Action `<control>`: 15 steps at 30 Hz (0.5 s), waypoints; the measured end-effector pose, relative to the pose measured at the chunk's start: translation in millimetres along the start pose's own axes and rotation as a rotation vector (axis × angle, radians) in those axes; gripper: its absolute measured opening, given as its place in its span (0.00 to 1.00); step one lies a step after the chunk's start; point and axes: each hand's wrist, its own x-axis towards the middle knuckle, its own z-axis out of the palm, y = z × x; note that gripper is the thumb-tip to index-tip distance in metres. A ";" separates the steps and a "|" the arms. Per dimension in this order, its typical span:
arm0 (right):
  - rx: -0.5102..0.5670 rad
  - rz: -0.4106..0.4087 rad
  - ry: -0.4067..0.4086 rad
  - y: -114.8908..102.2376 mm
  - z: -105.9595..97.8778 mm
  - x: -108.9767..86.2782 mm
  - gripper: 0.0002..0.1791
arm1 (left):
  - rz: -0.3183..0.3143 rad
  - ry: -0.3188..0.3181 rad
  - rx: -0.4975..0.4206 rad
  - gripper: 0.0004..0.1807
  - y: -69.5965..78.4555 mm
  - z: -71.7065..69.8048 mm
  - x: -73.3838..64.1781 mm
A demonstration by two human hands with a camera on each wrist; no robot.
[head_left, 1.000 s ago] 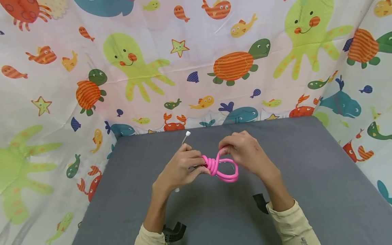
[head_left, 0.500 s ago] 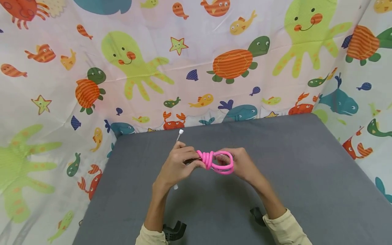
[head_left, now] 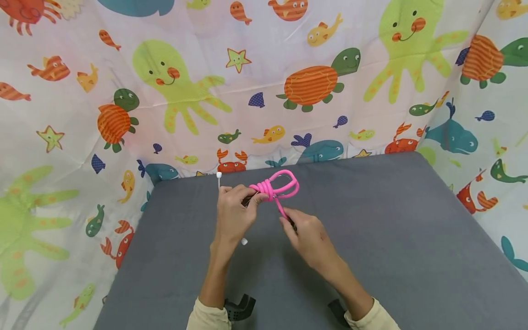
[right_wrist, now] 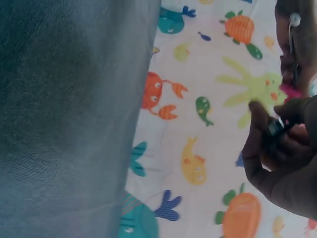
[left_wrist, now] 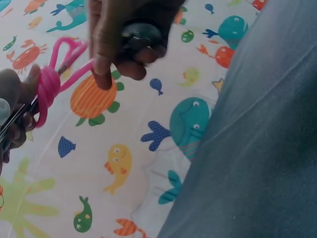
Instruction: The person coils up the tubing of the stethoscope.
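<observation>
A stethoscope with pink tubing (head_left: 266, 187) is held up over the table, its tube wound in several turns, with an open loop (head_left: 290, 173) sticking out up and right. My left hand (head_left: 234, 214) grips the metal ear tubes just beside the wraps. One white ear tip (head_left: 219, 175) shows above that hand, the other (head_left: 244, 241) below it. My right hand (head_left: 310, 236) pinches the tube's free end below the loop. In the left wrist view the dark, shiny chest piece (left_wrist: 141, 35) sits within the right hand's fingers.
A grey cloth-covered table (head_left: 371, 220) lies beneath both hands. Behind it and along the sides hangs a white curtain (head_left: 264, 27) printed with sea animals. Black wrist mounts (head_left: 240, 308) are on both forearms near the beige sleeves.
My right hand has gone from above the loop, behind it, to below it, drawing the tube end toward me. The left hand has tilted, so the loop now points up and right.
</observation>
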 end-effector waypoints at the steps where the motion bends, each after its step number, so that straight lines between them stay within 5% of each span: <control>1: -0.060 -0.015 0.012 -4.2 0.0 -0.4 0.07 | -0.005 0.001 0.032 0.13 -0.3 0.3 -0.2; 4: -0.205 -0.072 0.056 -14.6 -0.6 -1.9 0.13 | -0.006 -0.009 0.128 0.15 -0.3 0.4 -1.3; 8: -0.265 -0.156 0.090 -22.6 -7.0 -1.1 0.17 | 0.049 -0.024 0.261 0.17 1.1 -0.5 -3.6; 15: -0.013 -0.316 0.171 -15.1 -32.2 19.7 0.11 | 0.153 -0.077 0.356 0.18 3.9 -4.8 -2.1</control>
